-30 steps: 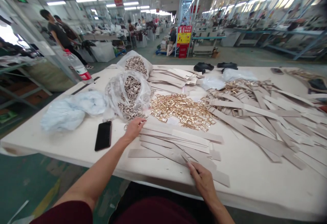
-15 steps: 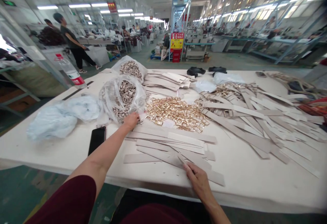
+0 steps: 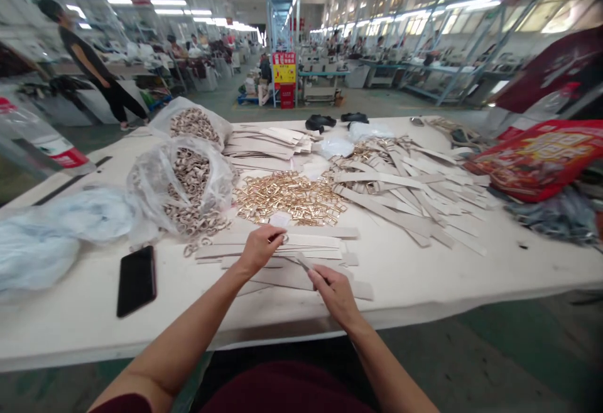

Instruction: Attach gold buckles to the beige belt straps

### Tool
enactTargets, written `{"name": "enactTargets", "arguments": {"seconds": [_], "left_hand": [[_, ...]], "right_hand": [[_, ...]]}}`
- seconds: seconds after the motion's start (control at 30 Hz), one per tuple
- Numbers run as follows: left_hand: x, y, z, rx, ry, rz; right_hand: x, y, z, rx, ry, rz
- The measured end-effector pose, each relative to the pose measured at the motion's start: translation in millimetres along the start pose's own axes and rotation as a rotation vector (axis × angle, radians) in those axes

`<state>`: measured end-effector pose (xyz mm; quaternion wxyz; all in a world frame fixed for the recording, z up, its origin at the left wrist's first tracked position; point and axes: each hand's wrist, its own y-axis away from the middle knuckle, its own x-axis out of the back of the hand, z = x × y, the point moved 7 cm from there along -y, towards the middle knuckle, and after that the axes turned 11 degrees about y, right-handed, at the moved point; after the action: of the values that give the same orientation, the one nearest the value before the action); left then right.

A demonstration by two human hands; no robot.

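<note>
My left hand pinches a small beige strap loop above the near stack of strips. Just to its right, my right hand is closed on the tip of a beige strap, whose narrow end points up and left. Beneath both hands lie several flat beige strips. Gold metal buckles form a heap behind them. On the left, an open clear plastic bag spills many more loops onto the table.
A black phone lies at the left front of the table. More straps are piled on the right, by a red packet. A second bag of loops stands farther back. A person is at far left.
My left hand has come away from the bag's mouth, moving right towards my right hand with a loop in its fingers. The view has turned right, bringing the red packet into fuller view.
</note>
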<state>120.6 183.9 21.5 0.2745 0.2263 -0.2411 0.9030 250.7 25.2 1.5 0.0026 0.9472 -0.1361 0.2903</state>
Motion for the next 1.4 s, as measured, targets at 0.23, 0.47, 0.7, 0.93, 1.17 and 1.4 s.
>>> {"name": "enactTargets", "arguments": {"seconds": [0.23, 0.47, 0.7, 0.93, 1.17, 1.4], "left_hand": [[-38.8, 10, 52, 0.044, 0.225, -0.132], [-59.2, 30, 58, 0.152, 0.433, -0.214], [-73.6, 42, 35, 0.274, 0.608, -0.201], [-76.1, 53, 55, 0.001, 0.121, -0.129], [-69.5, 54, 36, 0.274, 0.462, -0.077], [-95.1, 72, 29, 0.634, 1.037, -0.185]], "right_hand": [[21, 3, 2, 0.005, 0.072, 0.141], [31, 19, 9, 0.004, 0.401, 0.292], [30, 29, 1, 0.051, 0.817, 0.370], [7, 27, 11, 0.054, 0.980, 0.325], [12, 28, 20, 0.089, 0.678, 0.229], [10, 24, 24, 0.067, 0.250, 0.127]]}}
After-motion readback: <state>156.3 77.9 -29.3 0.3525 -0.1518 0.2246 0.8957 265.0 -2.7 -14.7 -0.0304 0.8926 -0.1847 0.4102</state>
